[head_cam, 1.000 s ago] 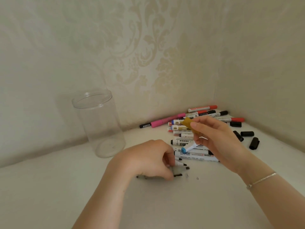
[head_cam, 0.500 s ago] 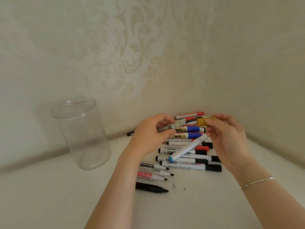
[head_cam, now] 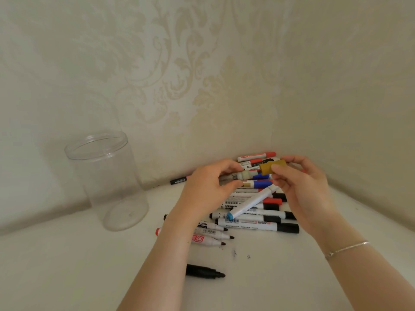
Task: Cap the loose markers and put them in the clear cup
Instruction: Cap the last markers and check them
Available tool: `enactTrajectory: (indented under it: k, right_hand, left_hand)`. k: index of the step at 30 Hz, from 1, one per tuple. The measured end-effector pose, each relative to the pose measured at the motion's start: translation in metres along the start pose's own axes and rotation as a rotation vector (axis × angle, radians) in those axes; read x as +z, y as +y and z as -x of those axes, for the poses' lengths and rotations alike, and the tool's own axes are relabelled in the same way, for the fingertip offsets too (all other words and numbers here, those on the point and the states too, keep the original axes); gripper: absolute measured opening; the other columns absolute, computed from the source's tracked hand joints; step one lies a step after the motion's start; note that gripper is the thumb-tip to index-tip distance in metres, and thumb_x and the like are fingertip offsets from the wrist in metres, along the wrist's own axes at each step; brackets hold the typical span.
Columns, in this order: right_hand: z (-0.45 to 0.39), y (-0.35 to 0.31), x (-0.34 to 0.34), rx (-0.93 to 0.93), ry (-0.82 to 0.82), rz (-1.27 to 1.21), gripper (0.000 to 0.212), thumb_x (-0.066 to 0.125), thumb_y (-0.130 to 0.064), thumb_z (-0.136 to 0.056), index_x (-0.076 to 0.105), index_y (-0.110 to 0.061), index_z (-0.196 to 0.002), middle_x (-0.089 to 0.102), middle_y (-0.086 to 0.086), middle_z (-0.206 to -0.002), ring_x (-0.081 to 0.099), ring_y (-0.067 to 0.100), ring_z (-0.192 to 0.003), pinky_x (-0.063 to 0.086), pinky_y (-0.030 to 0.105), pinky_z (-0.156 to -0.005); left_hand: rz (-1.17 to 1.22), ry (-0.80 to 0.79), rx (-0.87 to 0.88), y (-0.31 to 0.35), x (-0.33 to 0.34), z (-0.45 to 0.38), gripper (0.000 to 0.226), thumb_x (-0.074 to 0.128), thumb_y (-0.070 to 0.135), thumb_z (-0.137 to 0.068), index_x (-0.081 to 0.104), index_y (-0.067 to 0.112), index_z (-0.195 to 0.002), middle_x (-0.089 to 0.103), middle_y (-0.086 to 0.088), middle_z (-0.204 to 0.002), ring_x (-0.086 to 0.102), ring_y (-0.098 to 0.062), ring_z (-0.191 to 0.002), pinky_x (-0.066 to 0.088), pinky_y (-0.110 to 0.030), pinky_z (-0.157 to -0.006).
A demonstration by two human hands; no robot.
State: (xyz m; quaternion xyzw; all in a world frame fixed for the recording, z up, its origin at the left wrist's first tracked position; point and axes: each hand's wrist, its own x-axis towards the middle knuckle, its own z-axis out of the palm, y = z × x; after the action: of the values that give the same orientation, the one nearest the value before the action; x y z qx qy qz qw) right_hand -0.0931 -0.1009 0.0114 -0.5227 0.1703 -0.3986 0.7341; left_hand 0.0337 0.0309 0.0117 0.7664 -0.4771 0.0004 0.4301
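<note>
Half a second ago the left hand (head_cam: 207, 189) and right hand (head_cam: 298, 182) were already raised over the pile; now they sit closer together, and the mustard cap (head_cam: 272, 167) pinched in the right fingers (head_cam: 278, 170) is almost at the pale tip of the marker (head_cam: 241, 176) that the left fingers grip by its barrel, so the capping looks about to happen, though cap and tip seem not yet joined. The right hand also holds a white marker with a blue end (head_cam: 251, 204) tucked under its lower fingers, slanting down toward the pile. The clear cup (head_cam: 105, 176) stands upright and well apart to the left, with no marker in it that I can make out through the plastic. On the white bench (head_cam: 67, 265) several uncapped markers (head_cam: 211, 232) lie beside the left forearm, a black marker (head_cam: 205, 272) lies nearer the camera, and capped ones (head_cam: 258, 225) are stacked under the hands. The bench fills a corner between two walls (head_cam: 179, 75) with pale patterned wallpaper
</note>
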Motion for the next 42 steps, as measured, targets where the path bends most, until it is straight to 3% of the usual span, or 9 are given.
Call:
enactTrajectory:
  k: [6,10,15,18,23,30,35,38,42]
  right_hand:
    - [-0.002,0.001,-0.004,-0.037,0.105,0.033,0.018,0.062,-0.002,-0.086,0.064,-0.017,-0.096,0.066,0.004,-0.083,0.063,0.013,-0.074,0.051,0.026,-0.074]
    - [-0.004,0.0,-0.007,-0.022,-0.003,0.182,0.035,0.064,-0.003,-0.085,0.065,-0.024,-0.113,0.066,0.001,-0.084,0.064,0.015,-0.08,0.052,0.031,-0.082]
    - [-0.005,-0.005,-0.008,-0.038,-0.047,0.267,0.02,0.071,-0.004,-0.078,0.065,-0.014,-0.094,0.071,0.001,-0.085,0.066,0.014,-0.079,0.049,0.027,-0.076]
    - [-0.005,-0.007,-0.01,-0.04,-0.097,0.262,0.018,0.068,-0.004,-0.08,0.07,-0.014,-0.094,0.072,0.001,-0.086,0.067,0.01,-0.078,0.05,0.023,-0.075]
    - [0.0,-0.007,-0.004,-0.069,-0.141,0.258,0.021,0.067,0.001,-0.081,0.067,-0.012,-0.096,0.073,0.002,-0.085,0.066,0.002,-0.069,0.046,0.009,-0.057]
    - [0.003,0.001,0.002,-0.1,-0.169,0.384,0.017,0.07,-0.006,-0.08,0.067,-0.015,-0.094,0.073,-0.003,-0.085,0.068,0.005,-0.076,0.05,0.011,-0.065]
    - [0.003,0.003,0.002,-0.085,-0.188,0.312,0.009,0.061,-0.008,-0.088,0.068,-0.013,-0.091,0.068,0.009,-0.081,0.061,0.014,-0.068,0.052,0.019,-0.065]
    - [0.003,0.002,0.002,-0.092,-0.184,0.292,0.01,0.057,-0.007,-0.09,0.066,-0.011,-0.089,0.064,0.007,-0.075,0.058,0.014,-0.063,0.052,0.022,-0.064]
    - [0.005,0.005,0.006,-0.147,-0.205,0.358,0.012,0.054,-0.007,-0.092,0.065,-0.012,-0.091,0.067,-0.002,-0.072,0.06,0.013,-0.065,0.054,0.022,-0.066]
  left_hand:
    - [-0.074,0.027,0.007,0.0,0.0,0.001,0.024,0.069,0.03,-0.085,0.064,0.038,-0.107,0.066,0.022,-0.105,0.059,0.004,-0.102,0.05,-0.026,-0.09]
    - [-0.074,0.105,0.023,-0.002,-0.001,0.002,0.024,0.069,0.028,-0.085,0.063,0.037,-0.107,0.062,0.028,-0.099,0.058,0.007,-0.102,0.048,-0.022,-0.092]
    - [-0.097,0.144,0.059,-0.001,0.002,0.002,0.023,0.069,0.026,-0.085,0.063,0.035,-0.106,0.066,0.024,-0.102,0.06,0.006,-0.1,0.049,-0.024,-0.089]
    - [-0.106,0.137,0.077,0.0,0.002,0.003,0.023,0.068,0.026,-0.086,0.063,0.034,-0.107,0.067,0.023,-0.103,0.06,0.005,-0.1,0.05,-0.024,-0.088]
    - [-0.13,0.113,0.125,0.0,0.004,0.002,0.025,0.069,0.026,-0.085,0.064,0.034,-0.108,0.067,0.024,-0.105,0.059,0.006,-0.1,0.049,-0.021,-0.087]
    - [-0.172,0.106,0.198,0.004,0.012,0.002,0.028,0.069,0.026,-0.085,0.064,0.033,-0.111,0.067,0.02,-0.103,0.061,0.003,-0.095,0.05,-0.022,-0.084]
    - [-0.216,0.12,0.254,0.005,0.015,0.003,0.036,0.069,0.03,-0.085,0.063,0.031,-0.121,0.068,0.017,-0.111,0.062,0.0,-0.1,0.05,-0.022,-0.086]
    - [-0.351,0.179,0.31,0.005,0.015,0.003,0.035,0.06,0.043,-0.087,0.067,0.025,-0.116,0.072,0.01,-0.099,0.065,-0.009,-0.089,0.047,-0.023,-0.084]
    - [-0.478,0.228,0.422,0.0,0.016,0.001,0.04,0.044,0.048,-0.088,0.071,0.02,-0.1,0.07,0.009,-0.074,0.065,-0.009,-0.067,0.045,-0.029,-0.092]
